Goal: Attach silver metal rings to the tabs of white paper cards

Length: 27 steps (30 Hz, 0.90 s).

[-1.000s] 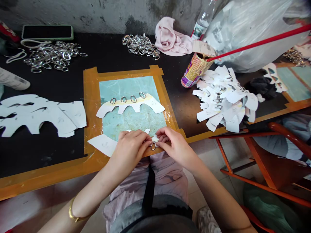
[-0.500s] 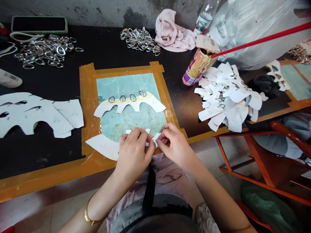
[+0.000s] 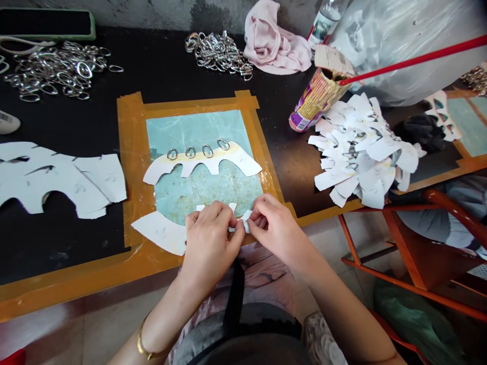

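Head view: two hands pinching one white piece

The left hand (image 3: 213,230) and right hand (image 3: 272,218), fingertips nearly closed, both grip the near white piece (image 3: 162,232) at the table's (image 3: 76,276) taped front edge. Just beyond lies another cutout (image 3: 245,159), four metal rings (image 3: 207,150) along its far edge, on the blue sheet (image 3: 198,124).

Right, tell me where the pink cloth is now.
In the head view, the pink cloth lies at the table's far side, right of centre, between the middle pile of metal rings and the clear bottle.
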Each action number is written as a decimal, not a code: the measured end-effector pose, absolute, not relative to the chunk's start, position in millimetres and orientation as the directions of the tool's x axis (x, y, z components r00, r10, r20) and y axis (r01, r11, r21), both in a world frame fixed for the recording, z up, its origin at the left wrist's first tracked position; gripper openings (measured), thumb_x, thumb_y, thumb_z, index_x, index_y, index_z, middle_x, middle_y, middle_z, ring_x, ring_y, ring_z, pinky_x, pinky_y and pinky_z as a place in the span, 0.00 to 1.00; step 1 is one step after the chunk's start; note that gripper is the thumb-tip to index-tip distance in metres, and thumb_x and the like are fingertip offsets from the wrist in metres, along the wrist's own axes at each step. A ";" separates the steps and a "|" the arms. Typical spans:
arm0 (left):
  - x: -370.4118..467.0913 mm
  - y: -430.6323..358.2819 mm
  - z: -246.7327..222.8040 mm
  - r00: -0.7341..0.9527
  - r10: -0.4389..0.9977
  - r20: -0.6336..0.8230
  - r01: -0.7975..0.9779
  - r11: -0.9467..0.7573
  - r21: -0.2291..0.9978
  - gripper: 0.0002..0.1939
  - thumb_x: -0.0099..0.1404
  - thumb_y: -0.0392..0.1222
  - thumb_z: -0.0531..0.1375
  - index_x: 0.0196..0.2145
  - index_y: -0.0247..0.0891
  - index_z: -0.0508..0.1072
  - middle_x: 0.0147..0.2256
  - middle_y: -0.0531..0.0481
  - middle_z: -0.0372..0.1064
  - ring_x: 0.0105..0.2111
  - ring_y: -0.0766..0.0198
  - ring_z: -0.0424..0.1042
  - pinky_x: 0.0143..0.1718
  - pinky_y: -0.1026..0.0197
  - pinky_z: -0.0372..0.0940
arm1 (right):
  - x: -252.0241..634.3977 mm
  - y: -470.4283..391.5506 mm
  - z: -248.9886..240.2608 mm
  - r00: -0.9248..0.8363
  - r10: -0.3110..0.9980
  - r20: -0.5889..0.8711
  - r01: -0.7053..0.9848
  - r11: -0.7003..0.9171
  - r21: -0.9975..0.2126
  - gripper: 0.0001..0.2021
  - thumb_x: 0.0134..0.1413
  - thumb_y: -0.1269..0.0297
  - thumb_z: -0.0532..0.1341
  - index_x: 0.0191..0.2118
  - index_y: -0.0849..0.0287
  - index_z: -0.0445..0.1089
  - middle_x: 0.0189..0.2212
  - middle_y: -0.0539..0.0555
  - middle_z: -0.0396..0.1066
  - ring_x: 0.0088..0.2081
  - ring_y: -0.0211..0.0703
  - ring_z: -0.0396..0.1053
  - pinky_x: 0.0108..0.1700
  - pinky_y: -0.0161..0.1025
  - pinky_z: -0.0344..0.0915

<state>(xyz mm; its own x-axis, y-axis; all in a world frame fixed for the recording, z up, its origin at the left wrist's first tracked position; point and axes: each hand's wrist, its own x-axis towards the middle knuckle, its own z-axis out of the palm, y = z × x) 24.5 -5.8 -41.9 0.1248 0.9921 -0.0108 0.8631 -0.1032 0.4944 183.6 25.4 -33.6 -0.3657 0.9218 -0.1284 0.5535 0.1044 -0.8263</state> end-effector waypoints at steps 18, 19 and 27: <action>26.9 -2.3 -40.1 0.102 0.995 -0.018 0.847 -0.077 0.525 0.07 0.64 0.38 0.56 0.27 0.39 0.63 0.30 0.53 0.65 0.34 0.61 0.66 0.41 0.54 0.51 | 185.0 30.8 -33.3 -0.377 0.915 -0.142 0.532 0.088 -0.842 0.05 0.55 0.74 0.61 0.32 0.61 0.64 0.35 0.50 0.62 0.28 0.31 0.65 0.34 0.33 0.67; 27.1 -2.3 -39.7 0.105 0.994 -0.022 0.848 -0.078 0.525 0.08 0.64 0.38 0.56 0.27 0.39 0.63 0.30 0.53 0.64 0.34 0.61 0.66 0.41 0.54 0.51 | 186.0 30.4 -33.4 -0.378 0.915 -0.138 0.516 0.084 -0.852 0.04 0.56 0.73 0.62 0.34 0.61 0.66 0.36 0.50 0.63 0.29 0.31 0.66 0.35 0.32 0.67; 23.8 -1.9 -42.2 0.103 0.995 -0.020 0.835 -0.075 0.544 0.04 0.64 0.37 0.57 0.32 0.39 0.64 0.32 0.53 0.66 0.34 0.60 0.68 0.41 0.53 0.53 | 181.8 26.7 -34.9 -0.378 0.916 -0.134 0.552 0.107 -0.827 0.05 0.56 0.74 0.62 0.29 0.62 0.67 0.34 0.50 0.62 0.29 0.31 0.64 0.34 0.33 0.65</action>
<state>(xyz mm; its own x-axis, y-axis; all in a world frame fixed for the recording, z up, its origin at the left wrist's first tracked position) 23.8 -1.9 -42.2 0.1027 0.9945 -0.0200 0.8354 -0.0753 0.5445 181.8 26.7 -34.9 -0.3776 0.9163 -0.1335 0.5521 0.1071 -0.8269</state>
